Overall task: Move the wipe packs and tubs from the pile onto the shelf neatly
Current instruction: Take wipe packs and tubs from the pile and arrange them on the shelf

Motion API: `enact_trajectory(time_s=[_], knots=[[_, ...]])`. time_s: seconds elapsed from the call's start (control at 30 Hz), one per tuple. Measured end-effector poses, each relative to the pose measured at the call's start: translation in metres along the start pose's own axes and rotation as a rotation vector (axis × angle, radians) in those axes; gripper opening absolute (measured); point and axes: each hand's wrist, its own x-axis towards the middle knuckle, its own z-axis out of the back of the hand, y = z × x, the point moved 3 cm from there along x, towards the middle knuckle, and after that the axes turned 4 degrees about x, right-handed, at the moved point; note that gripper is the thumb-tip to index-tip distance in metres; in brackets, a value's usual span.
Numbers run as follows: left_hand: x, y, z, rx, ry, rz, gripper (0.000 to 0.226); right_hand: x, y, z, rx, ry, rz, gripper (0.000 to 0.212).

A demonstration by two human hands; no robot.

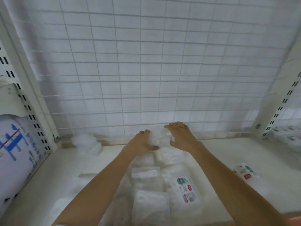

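Head view: both hands reach to the back of the white shelf (228,154), the left hand (141,142) and right hand (180,136) set on either side of a blurred white wipe pack (160,136) near the wire grid back (146,62), fingers partly spread against it; whether they grip it I cannot tell. More wipe packs lie in a pile (151,185) between the forearms, one labelled pack (186,190) on its right side, another pack (244,171) apart at right.
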Motion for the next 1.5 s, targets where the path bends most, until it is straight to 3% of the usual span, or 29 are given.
enact_trajectory(time_s=[0.27,0.37,0.53,0.7,0.83,0.93,1.07,1.13,1.2,1.3,1.5], knots=[[0.009,-0.003,-0.016,-0.090,-0.219,-0.131,0.073,0.008,0.010,0.005,-0.196,-0.081,0.006,0.050],[0.006,-0.002,-0.011,-0.148,-0.243,-0.156,0.071,0.006,0.009,0.005,-0.147,-0.101,-0.007,0.046],[-0.003,0.003,0.001,-0.125,-0.229,-0.206,0.046,-0.007,0.006,0.011,0.221,-0.192,-0.096,0.039],[-0.013,0.004,0.020,-0.253,-0.167,-0.268,0.034,-0.030,0.005,0.022,0.807,-0.367,-0.295,0.029],[-0.019,0.008,0.030,-0.547,-0.081,-0.208,0.025,-0.048,0.002,0.024,1.131,-0.388,-0.424,0.023],[-0.020,0.009,0.028,-0.862,0.111,-0.052,0.018,-0.057,0.002,0.019,1.348,-0.327,-0.572,0.021],[-0.023,0.013,0.023,-1.252,0.335,0.034,0.032,-0.065,0.004,0.009,1.467,-0.295,-0.694,0.027],[-0.024,0.016,0.023,-1.207,0.373,0.022,0.052,-0.070,0.004,0.003,1.482,-0.247,-0.682,0.034],[-0.025,0.018,0.023,-1.081,0.362,0.001,0.066,-0.074,0.004,-0.001,1.444,-0.196,-0.625,0.055],[-0.027,0.019,0.023,-0.940,0.273,-0.047,0.066,-0.079,0.001,0.000,1.268,-0.171,-0.606,0.069],[-0.026,0.007,0.031,-0.510,0.006,-0.175,0.061,-0.108,-0.020,0.018,0.852,-0.264,-0.577,0.071]])
